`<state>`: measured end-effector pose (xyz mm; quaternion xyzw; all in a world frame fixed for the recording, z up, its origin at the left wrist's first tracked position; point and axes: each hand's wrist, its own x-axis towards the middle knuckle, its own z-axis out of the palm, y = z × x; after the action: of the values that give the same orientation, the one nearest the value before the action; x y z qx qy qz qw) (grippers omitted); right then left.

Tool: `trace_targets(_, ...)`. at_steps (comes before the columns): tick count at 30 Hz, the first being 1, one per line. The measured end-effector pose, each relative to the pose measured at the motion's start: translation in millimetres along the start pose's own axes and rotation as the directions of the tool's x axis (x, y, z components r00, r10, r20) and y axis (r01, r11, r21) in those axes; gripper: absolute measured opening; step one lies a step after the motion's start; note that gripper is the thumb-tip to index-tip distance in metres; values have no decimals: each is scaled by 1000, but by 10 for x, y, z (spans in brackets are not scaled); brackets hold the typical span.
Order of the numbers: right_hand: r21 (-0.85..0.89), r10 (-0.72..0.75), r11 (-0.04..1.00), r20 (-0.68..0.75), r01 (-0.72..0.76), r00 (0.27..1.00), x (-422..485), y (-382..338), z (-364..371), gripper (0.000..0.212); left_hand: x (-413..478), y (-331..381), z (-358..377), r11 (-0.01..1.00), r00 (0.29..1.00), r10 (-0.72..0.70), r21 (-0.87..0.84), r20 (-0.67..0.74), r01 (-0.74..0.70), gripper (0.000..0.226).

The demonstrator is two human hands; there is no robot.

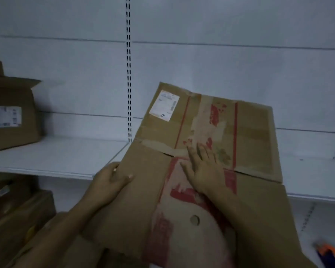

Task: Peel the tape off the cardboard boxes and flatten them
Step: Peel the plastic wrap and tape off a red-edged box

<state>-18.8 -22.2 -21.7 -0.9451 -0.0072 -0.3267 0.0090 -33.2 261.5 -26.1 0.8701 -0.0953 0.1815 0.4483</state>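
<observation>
Your left hand (108,180) grips the left edge of the flattened cardboard box (255,128), thumb on top, at its 8 o'clock. Your right hand (201,171) lies flat on the middle, fingers straight and spread, just beside a strip of tape (157,144). The box's far end rests on the white shelf (56,157), label (164,105) at 11 o'clock; a second box (12,117) stands at 9 o'clock.

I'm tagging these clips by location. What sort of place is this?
Likely a shop or stockroom: a white metal shelf and slotted upright, a labelled cardboard box stored on the shelf, more boxes below.
</observation>
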Motion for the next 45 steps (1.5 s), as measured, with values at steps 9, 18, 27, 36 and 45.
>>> trace_targets(9,57,22,998,0,-22,1000,-66,28,74,65,-181,-92,154,972,985,15,232,-173,26,64)
trace_targets(18,84,103,992,-91,-95,991,-175,-32,24,63,-1431,451,1263,516,583,-756,-819,-298,250,106)
trace_targets(27,201,205,962,-73,-187,976,-549,-166,-10,57,-1929,399,1509,-46,761,-526,-906,380,421,63)
trace_targets(36,272,272,927,-12,-259,962,-576,487,-340,66,-1852,-104,862,171,799,-504,-869,327,464,58)
trace_targets(45,549,601,644,68,-533,797,-551,813,-394,93,-1839,-108,902,94,838,-446,-915,313,392,56)
